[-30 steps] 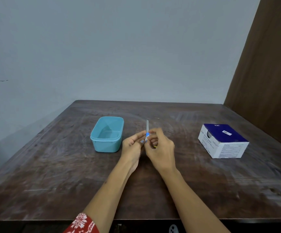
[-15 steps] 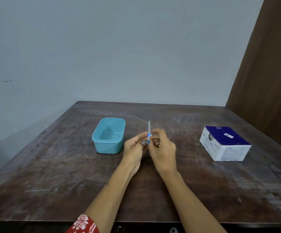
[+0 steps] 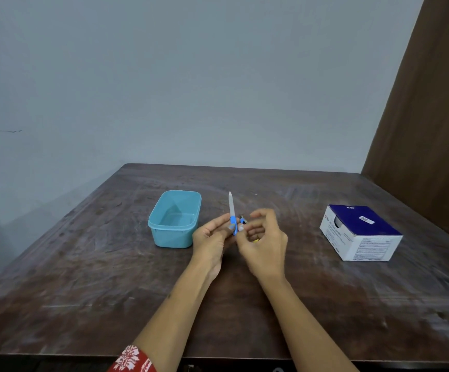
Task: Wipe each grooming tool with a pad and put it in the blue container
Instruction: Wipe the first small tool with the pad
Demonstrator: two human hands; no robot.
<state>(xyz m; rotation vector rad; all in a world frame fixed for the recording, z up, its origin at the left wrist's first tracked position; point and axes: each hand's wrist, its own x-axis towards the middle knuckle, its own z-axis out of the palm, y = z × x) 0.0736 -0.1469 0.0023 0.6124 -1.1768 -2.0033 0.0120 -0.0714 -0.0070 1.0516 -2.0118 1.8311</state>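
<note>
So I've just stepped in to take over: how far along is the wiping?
Nothing looks finished: the blue container holds nothing. The left hand holds a blue-handled nail file upright; the right hand is blurred, its grip unclear. Wiping and binning remain.

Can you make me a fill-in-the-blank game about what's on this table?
1. The left hand holds a nail file with its tip pointing ____.
2. The container has ____ inside it.
3. The white and dark blue box sits to the ____ of both hands.
4. The container is nearest the ____ hand.

Missing words: up; nothing; right; left
</note>
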